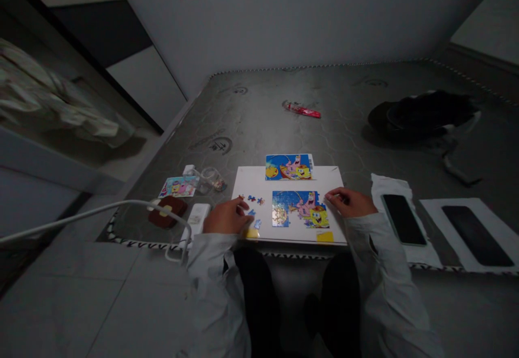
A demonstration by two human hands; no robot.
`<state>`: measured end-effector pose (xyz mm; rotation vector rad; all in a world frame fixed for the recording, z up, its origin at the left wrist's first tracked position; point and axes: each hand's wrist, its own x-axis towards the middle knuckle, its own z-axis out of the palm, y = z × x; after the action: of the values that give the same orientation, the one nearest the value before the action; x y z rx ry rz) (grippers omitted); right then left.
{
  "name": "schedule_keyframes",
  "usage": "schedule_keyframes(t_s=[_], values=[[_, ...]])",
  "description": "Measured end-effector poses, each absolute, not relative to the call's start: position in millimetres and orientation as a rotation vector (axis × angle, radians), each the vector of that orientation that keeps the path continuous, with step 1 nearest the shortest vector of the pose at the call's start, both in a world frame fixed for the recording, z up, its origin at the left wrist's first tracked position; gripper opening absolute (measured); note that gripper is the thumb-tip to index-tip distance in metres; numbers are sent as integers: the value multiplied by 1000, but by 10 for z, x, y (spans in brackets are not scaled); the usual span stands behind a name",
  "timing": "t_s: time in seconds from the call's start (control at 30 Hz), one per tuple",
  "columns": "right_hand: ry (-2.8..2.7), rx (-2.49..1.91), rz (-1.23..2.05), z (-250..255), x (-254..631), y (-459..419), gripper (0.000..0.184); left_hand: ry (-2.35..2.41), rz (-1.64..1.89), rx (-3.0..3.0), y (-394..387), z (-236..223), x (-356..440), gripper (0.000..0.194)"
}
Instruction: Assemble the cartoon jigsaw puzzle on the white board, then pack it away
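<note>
A partly joined cartoon jigsaw puzzle [300, 206] lies on a white board [267, 233], with a gap in its lower middle. At its right edge my right hand [352, 203] has thumb and fingertips pinched together on a small puzzle piece, mostly hidden by the fingers. Several loose puzzle pieces [256, 200] are scattered left of the puzzle. My left hand [227, 216] rests over the board's left side beside them, its thumb and forefinger apart. Behind the puzzle lies a reference picture card [288, 167] with the same scene.
Left of the board are a white power strip [195, 221] with a cable, a brown case [167, 211], a cartoon card [178, 186] and a clear container [213, 178]. To the right lie a phone [404, 219] and a dark slab [477, 235]. A red packet [304, 110] and black bag [430, 114] sit farther back.
</note>
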<state>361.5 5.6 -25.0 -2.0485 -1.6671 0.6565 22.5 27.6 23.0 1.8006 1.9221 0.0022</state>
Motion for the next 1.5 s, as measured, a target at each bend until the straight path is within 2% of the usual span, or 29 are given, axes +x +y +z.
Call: schedule_keyframes(t_s=[0.2, 0.53, 0.77, 0.93, 1.17, 1.33, 1.5], values=[[-1661, -2029, 620, -277, 3600, 46, 39, 1912, 5, 1772, 329, 110, 285, 19], [-1652, -2020, 591, -241, 3580, 29, 37, 1887, 74, 1795, 318, 182, 313, 15], [-1742, -1893, 703, -103, 3387, 45, 39, 1692, 461, 1833, 284, 192, 516, 22], [-1746, -1797, 797, -24, 3281, 34, 37, 1402, 586, 1906, 214, 225, 864, 21], [-1723, -1687, 961, -30, 3312, 31, 35, 1313, 464, 1919, 153, 145, 1137, 35], [-1731, -1623, 984, -14, 3239, 15, 32, 1273, 458, 2002, 146, 54, 1209, 20], [-1742, -1586, 1044, -12, 3215, 18, 29, 1247, 501, 2017, 123, 76, 1272, 20]])
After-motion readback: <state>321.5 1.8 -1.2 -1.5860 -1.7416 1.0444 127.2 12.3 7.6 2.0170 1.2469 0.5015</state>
